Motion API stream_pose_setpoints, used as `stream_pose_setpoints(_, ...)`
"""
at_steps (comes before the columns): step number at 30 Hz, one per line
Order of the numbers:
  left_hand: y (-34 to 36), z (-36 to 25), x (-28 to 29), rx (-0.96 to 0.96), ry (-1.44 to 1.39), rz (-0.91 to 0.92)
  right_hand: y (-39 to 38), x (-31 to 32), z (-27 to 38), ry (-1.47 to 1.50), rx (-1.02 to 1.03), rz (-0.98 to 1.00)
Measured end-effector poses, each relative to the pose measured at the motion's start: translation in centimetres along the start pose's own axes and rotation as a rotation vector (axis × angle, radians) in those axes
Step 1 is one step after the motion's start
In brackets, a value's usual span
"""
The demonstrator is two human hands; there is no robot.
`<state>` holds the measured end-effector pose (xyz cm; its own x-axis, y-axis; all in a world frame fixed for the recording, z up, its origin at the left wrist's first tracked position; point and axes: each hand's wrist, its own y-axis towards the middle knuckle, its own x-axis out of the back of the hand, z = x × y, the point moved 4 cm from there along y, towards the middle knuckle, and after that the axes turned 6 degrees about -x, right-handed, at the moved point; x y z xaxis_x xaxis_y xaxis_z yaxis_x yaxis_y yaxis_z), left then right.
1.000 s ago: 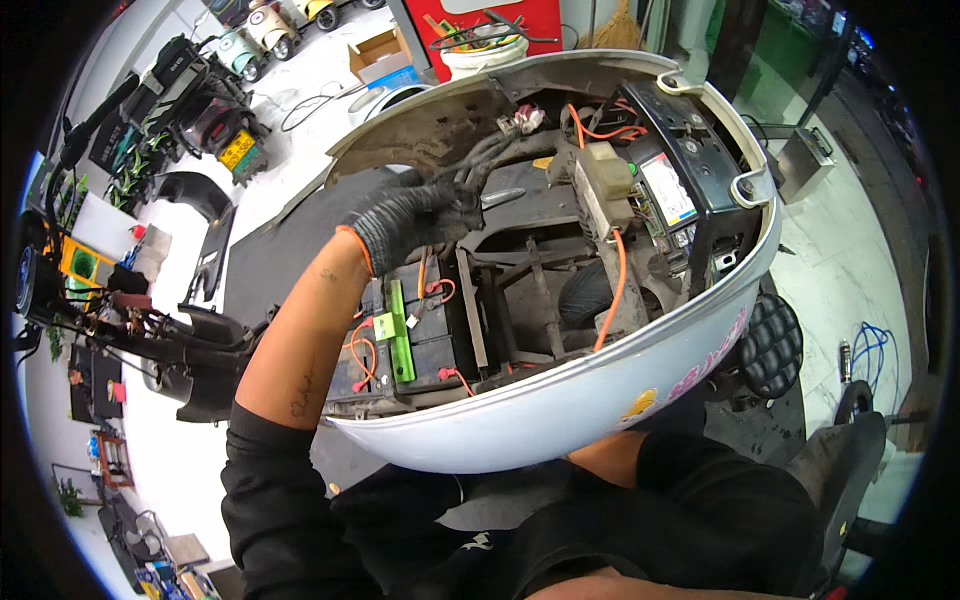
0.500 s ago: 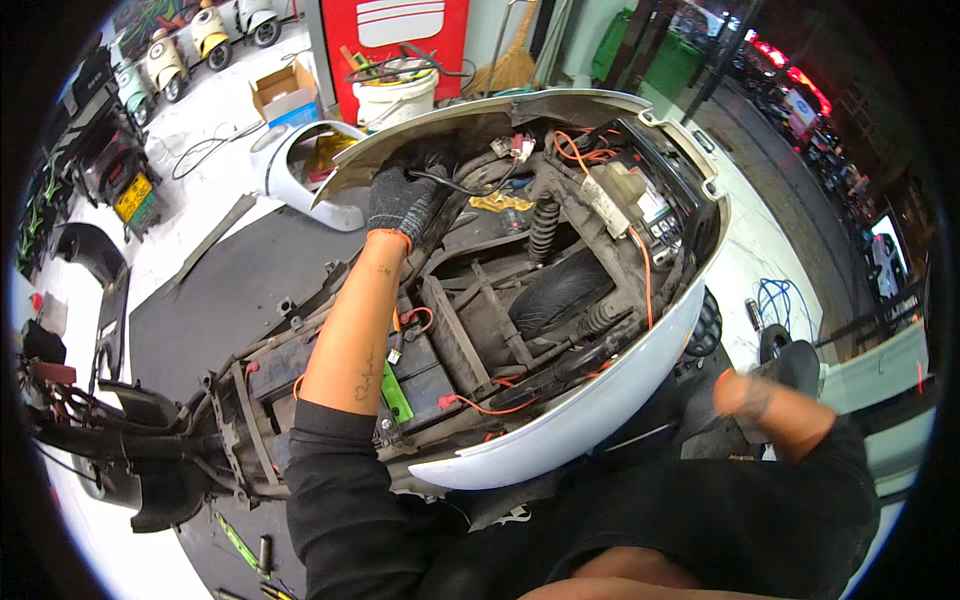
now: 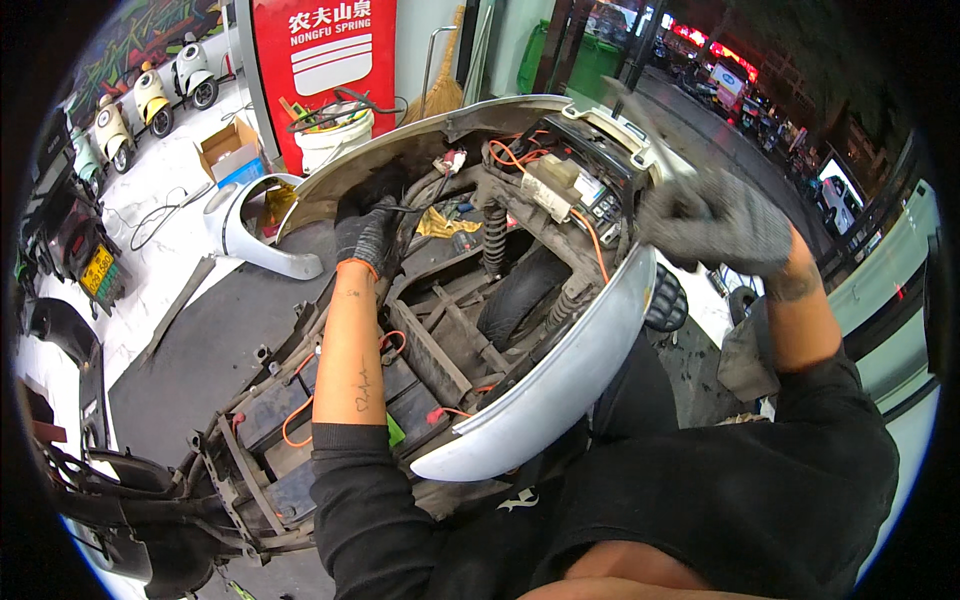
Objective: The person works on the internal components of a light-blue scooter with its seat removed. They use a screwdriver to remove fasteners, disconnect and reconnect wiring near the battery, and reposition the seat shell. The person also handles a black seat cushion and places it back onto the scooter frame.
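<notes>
A scooter frame with its white rear body panel point(image 3: 550, 400) fills the middle, exposing black batteries point(image 3: 392, 372), orange wires, a spring shock point(image 3: 494, 240) and the rear tyre point(image 3: 510, 305). My gloved left hand point(image 3: 368, 228) is closed on a black cable point(image 3: 402, 208) beside the panel's inner wall, fingertips partly in shadow. My gloved right hand point(image 3: 715, 220), smeared by motion, is closed on a long thin tool point(image 3: 640, 125), raised at the rear right of the panel; the tool is too blurred to identify.
A detached white panel point(image 3: 225, 225) lies behind the dark mat point(image 3: 180, 360), near a bucket of tools point(image 3: 335, 150) and a cardboard box point(image 3: 228, 150). Parked scooters point(image 3: 150, 100) line the back left. Dark loose body parts point(image 3: 65, 325) lie left. A glass doorway point(image 3: 895, 300) borders the right.
My right hand has come up from the lower right to the panel's rear with the tool. My left hand stays at the cable. The view has shifted, showing more of the back.
</notes>
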<state>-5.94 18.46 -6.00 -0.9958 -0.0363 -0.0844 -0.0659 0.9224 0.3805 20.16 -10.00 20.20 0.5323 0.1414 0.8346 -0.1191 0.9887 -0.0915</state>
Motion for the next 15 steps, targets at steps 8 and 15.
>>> stream_pose_setpoints(8,0.5,-0.6,-0.1,-0.011,-0.146,0.076,11.1,-3.7,3.4,0.065,0.126,0.151)
stream_pose_setpoints(15,-2.0,-2.7,-2.1,0.329,-0.894,0.307,17.8,-8.2,6.1,0.130,0.218,0.213)
